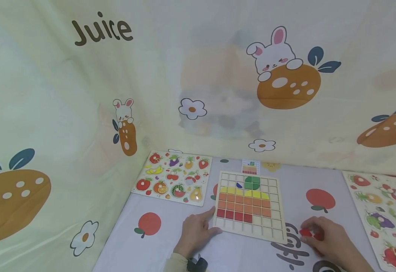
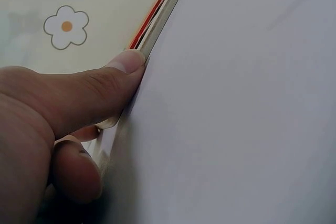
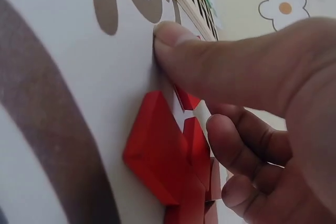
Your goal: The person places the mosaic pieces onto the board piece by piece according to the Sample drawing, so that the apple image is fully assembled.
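Observation:
A pale wooden grid board lies on the table with rows of red, orange and yellow square tiles, a green round shape and a small blue piece on it. My left hand holds the board's near left corner, index finger at the left side and thumb at the front edge. Right of the board, my right hand pinches a red tile between thumb and fingers, the tile partly hidden by the thumb in the right wrist view. More red pieces lie on the table beneath that hand.
A fruit picture board lies behind and to the left, and another fruit board at the right. A small printed card sits behind the grid board. Patterned cloth walls stand behind and left of the table.

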`<action>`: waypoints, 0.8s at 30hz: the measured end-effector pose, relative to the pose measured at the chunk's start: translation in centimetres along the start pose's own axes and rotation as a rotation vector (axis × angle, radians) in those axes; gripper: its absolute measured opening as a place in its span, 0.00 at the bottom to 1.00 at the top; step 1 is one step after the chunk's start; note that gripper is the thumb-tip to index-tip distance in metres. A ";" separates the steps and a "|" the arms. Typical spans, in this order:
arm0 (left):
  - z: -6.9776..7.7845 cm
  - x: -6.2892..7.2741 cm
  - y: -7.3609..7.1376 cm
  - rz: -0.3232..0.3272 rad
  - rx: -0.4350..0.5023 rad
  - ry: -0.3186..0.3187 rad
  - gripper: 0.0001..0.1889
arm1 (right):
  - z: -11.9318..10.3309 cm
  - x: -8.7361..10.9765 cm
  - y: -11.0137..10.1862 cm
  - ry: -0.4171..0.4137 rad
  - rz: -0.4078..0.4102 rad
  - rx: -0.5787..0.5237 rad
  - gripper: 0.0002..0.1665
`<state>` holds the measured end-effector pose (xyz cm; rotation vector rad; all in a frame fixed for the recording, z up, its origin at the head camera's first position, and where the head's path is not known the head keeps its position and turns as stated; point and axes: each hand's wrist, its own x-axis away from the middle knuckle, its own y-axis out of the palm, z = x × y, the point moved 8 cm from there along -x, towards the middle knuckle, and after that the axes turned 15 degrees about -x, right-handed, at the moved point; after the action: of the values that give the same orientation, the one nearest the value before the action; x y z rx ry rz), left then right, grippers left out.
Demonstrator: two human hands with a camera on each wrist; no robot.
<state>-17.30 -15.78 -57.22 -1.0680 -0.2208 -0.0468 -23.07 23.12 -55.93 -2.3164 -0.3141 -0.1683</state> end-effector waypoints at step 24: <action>-0.2 0.0 0.2 -0.006 0.007 -0.007 0.38 | -1.8 0.9 -1.7 -0.244 0.345 -0.103 0.30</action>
<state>-17.25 -15.84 -57.49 -1.0607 -0.2303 -0.0472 -22.72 23.14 -53.34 -2.4547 -0.0219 0.2764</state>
